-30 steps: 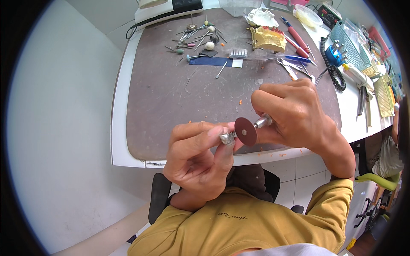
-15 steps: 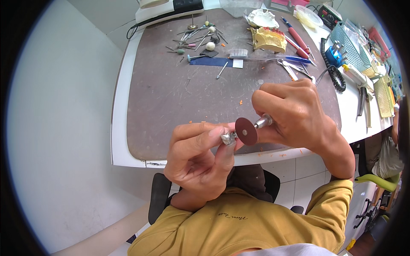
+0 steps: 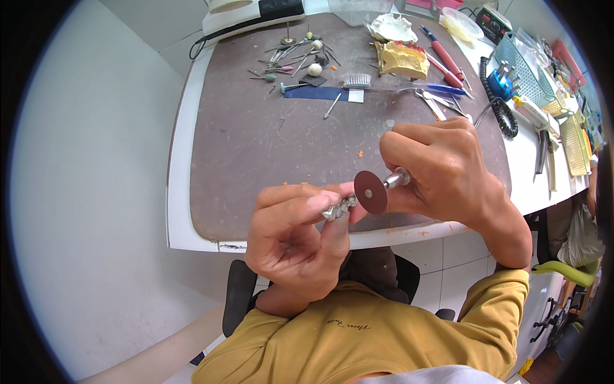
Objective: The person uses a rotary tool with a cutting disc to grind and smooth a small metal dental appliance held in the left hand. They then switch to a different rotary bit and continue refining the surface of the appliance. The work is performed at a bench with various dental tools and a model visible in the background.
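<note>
Between the thumb and fingers of my left hand [image 3: 294,237] is a small silvery metal dental bridge [image 3: 339,208], shaped like a short row of teeth. My right hand [image 3: 441,166] is wrapped round a rotary handpiece [image 3: 399,178], of which only the metal nose shows. A thin reddish-brown cutting disc [image 3: 370,192] is mounted at its tip. The disc stands close to the right end of the bridge; whether they touch I cannot tell. Both hands are held over the front edge of the bench.
Several burs and polishing points [image 3: 300,54] lie at the back left of the brown mat [image 3: 243,153]. A toothbrush [image 3: 384,83], a tan dental model [image 3: 403,61] and a white cast [image 3: 391,27] lie farther back. Baskets [image 3: 519,64] and a coiled cord [image 3: 505,118] are at the right.
The bridge has turned in my left fingers, so more of its row of teeth shows. My right hand and the disc have shifted very slightly right.
</note>
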Motion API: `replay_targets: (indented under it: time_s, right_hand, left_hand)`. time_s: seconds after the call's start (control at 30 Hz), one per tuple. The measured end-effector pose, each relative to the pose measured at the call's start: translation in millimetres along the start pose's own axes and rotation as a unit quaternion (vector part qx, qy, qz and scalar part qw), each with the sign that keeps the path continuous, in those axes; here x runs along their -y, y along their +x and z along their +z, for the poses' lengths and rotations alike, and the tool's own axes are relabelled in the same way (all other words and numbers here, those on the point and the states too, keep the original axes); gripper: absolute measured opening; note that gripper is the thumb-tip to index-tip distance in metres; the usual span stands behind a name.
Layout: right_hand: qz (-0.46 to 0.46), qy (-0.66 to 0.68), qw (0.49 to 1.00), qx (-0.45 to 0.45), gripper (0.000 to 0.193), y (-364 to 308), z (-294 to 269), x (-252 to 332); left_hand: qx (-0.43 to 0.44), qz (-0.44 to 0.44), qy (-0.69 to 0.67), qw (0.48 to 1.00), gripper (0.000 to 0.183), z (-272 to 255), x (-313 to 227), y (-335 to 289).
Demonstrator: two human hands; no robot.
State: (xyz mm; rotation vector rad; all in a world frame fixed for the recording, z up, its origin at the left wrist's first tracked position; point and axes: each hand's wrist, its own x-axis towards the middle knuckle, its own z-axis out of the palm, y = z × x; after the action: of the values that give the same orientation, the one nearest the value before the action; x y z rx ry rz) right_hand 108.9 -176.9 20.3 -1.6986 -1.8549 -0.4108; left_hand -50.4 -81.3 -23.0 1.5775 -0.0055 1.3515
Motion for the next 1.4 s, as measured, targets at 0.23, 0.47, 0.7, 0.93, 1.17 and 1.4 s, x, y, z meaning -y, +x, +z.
replay_targets:
  time_s: [0.23,0.47,0.7,0.93,1.17,1.4]
  right_hand:
    - [0.003,0.009,1.000,-0.007,0.049,0.5,-2.4,2.4]
    - [-0.026,0.017,0.999,-0.030,0.050,1.4,2.5,0.8]
    - [0.004,0.023,0.999,-0.029,0.050,0.4,-2.2,2.9]
    - [-0.001,0.035,0.999,-0.036,0.051,1.5,-1.0,5.2]
    - [0.004,0.034,0.999,-0.030,0.051,0.5,-1.8,5.1]
    - [0.008,0.031,0.999,-0.016,0.051,1.2,-2.0,5.0]
  left_hand:
    - [0.013,0.004,-0.015,1.000,0.031,-2.7,2.5,0.7]
    - [0.015,0.004,-0.020,1.000,0.029,-2.6,2.0,0.7]
    - [-0.006,-0.096,-0.103,0.990,0.028,-1.5,-6.0,2.3]
    - [-0.013,-0.104,-0.114,0.988,0.028,-0.4,-7.6,2.1]
    - [-0.005,-0.082,-0.085,0.993,0.029,-1.8,-4.6,1.1]
    - [0.003,-0.060,-0.064,0.996,0.032,-2.1,-2.7,1.1]
